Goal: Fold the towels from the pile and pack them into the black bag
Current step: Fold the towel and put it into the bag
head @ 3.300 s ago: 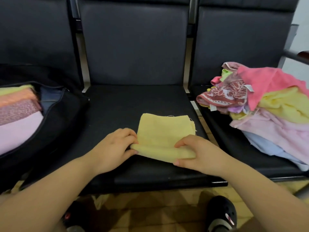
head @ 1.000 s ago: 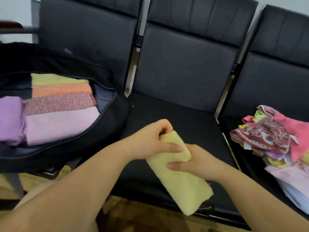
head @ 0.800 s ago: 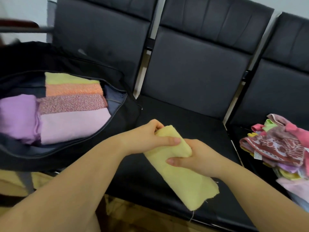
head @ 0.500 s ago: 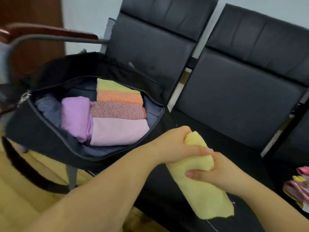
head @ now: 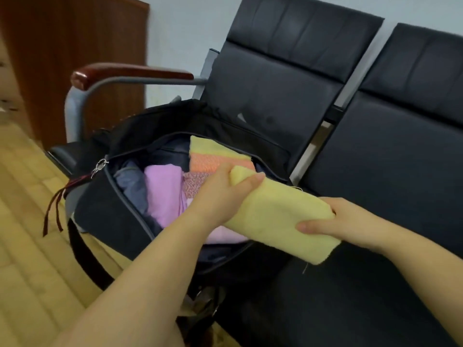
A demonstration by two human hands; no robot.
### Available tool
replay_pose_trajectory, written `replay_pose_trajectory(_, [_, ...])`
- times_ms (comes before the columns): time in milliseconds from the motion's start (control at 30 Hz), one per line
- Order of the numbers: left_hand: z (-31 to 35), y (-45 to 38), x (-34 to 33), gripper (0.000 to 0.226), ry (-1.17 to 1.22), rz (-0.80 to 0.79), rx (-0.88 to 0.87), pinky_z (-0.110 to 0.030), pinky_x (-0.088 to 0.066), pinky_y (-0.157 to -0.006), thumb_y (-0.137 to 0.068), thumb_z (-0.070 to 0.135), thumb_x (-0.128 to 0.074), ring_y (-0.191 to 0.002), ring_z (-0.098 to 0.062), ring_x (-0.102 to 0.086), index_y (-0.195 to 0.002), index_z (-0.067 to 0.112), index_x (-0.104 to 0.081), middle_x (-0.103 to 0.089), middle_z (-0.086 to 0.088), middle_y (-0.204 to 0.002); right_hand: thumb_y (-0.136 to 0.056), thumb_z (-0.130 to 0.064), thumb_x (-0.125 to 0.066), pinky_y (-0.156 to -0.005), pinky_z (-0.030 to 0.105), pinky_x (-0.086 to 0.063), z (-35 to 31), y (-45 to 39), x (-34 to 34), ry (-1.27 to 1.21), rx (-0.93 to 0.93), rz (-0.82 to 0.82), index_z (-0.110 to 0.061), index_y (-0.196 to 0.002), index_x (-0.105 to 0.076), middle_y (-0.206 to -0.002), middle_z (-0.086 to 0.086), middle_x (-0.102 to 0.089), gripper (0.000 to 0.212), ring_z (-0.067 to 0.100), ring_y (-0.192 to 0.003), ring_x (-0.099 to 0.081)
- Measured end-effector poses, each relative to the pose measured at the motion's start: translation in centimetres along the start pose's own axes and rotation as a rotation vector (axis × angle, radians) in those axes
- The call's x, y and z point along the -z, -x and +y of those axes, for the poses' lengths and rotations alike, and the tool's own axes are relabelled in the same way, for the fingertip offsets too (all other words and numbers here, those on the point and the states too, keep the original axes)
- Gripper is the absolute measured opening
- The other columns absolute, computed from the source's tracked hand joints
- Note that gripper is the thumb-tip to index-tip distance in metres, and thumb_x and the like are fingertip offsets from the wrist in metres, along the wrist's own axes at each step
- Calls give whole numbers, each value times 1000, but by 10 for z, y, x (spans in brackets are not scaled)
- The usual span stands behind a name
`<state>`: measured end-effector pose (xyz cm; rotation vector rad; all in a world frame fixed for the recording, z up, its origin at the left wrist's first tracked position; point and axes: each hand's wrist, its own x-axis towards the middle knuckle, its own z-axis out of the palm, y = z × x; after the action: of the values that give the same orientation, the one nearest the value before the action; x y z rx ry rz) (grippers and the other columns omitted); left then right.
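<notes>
We find no text, label, brand, number or sign that we can read anywhere in this view. The black bag (head: 110,216) shows no logo or lettering on the side facing us, and the folded yellow towel (head: 278,216) has no printed tag that we can make out. The speckled cloth (head: 194,182) packed inside the bag carries a pattern, but we see no letters in it. The chair backs (head: 288,71) are plain, apart from a small pale mark (head: 241,117) on the nearer one, too blurred for us to say whether it is writing.
</notes>
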<state>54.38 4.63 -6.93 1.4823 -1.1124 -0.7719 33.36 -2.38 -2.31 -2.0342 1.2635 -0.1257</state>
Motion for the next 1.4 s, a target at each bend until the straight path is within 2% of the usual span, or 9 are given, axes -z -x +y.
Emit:
replay_pose_trajectory(200, [-25,-20,24,78,111,-38,152,-32,-38,-100,-84,60,-57,-128,-20,-44,-145,18,-34,-45,0,-143,-70,-38,-81,-69,18,-53,-19,-36,-5,73,38,-36,-31,-104,-64,-94,-10,-72,38,4,-83,-69])
replay_pose_trajectory(333, [-24,-18,27,34,21,-63,-12,-11,-39,-62,-79,43,-72,-76,-5,-51,-96,24,-49,-53,9,-82,-60,-54,-83,-79,17,-43,-31,-54,-3,415,1,-149,-40,-124,-45,-112,-17,-56,76,2,-96,-58])
replay_pose_trajectory(433, [-17,-14,24,34,-9,-102,-110,-9,-35,-53,-76,33,-76,-60,4,-43,-87,30,-45,-45,15,-72,-57,-53,-85,-97,18,-36,-51,-59,-10,371,92,-194,-46,-143,-23,-131,-26,-39,106,-1,-119,-43])
replay_pose_trajectory(667, [-16,-22,22,34,-81,-89,-85,-15,-34,-58,-75,37,-76,-66,2,-45,-84,34,-43,-47,16,-76,-73,-40,-80,-86,28,-54,-62,-60,-31,313,149,-325,-27,-104,-66,-98,-10,-72,37,3,-90,-67])
replay_pose_trajectory(967, [-15,-68,57,28,-331,-36,18,-24,-39,-62,-84,51,-63,-71,-6,-50,-93,27,-52,-55,10,-80,-94,-45,-52,-92,27,-47,-75,-83,-29,339,221,-233,-32,-123,-55,-116,-8,-63,32,10,-105,-60])
replay_pose_trajectory(1067, [-14,-89,102,38,-542,72,-55,-29,-45,-87,-89,49,-57,-100,-11,-57,-118,25,-54,-61,5,-114,-93,-44,-55,-97,30,-47,-73,-105,-36,156,144,-207,-28,-126,-57,-118,-7,-64,37,12,-106,-61])
replay_pose_trajectory(1133, [-21,-105,132,49,-1013,146,-122,-38,-31,-109,-92,51,-49,-134,-23,-36,-135,27,-45,-43,-4,-145,-91,-46,-57,-98,32,-48,-68,-121,-40,81,84,-200,-26,-124,-59,-115,-6,-66,39,13,-104,-63])
replay_pose_trajectory(1233, [-41,-124,162,52,-1348,32,-1,-44,-11,-117,-96,55,-37,-147,-33,-1,-144,39,-31,-2,-8,-161,-90,-44,-60,-95,32,-51,-66,-142,-39,-43,16,-201,-24,-119,-62,-112,-4,-69,35,13,-101,-65])
replay_pose_trajectory(1400, [-50,-143,187,43,-1359,76,-8,-40,-37,-106,-101,41,-35,-135,-27,-36,-144,40,-34,-13,-2,-160,-93,-34,-57,-88,33,-52,-84,-176,-38,-488,-81,-232,-21,-112,-60,-112,5,-70,23,21,-103,-66])
